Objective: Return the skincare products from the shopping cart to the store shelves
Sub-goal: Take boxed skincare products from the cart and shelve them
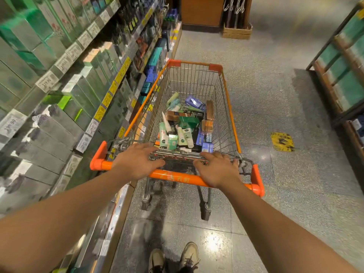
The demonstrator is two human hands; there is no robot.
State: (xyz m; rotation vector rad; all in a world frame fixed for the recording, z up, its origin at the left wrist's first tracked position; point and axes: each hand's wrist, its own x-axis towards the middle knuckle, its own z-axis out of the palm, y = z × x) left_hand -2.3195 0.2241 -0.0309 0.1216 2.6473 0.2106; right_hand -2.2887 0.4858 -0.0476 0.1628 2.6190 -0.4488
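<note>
An orange-framed wire shopping cart (228, 99) stands in the aisle in front of me. Its basket holds a heap of skincare products (185, 127): green, white, blue and brown boxes and tubes. My left hand (137, 160) lies palm down on the orange handle bar (173, 177), fingers stretched forward over the wire seat flap. My right hand (216, 168) rests on the same bar further right, its fingers reaching onto the flap. Neither hand holds a product. The store shelves (65, 79) run close along the cart's left side, packed with boxed products and price tags.
More shelving (338, 62) stands at the right edge. A yellow floor sticker (282, 141) lies right of the cart. At the aisle's far end are a brown cabinet (201, 12) and a crate display (237, 30). My shoes (173, 257) show at the bottom.
</note>
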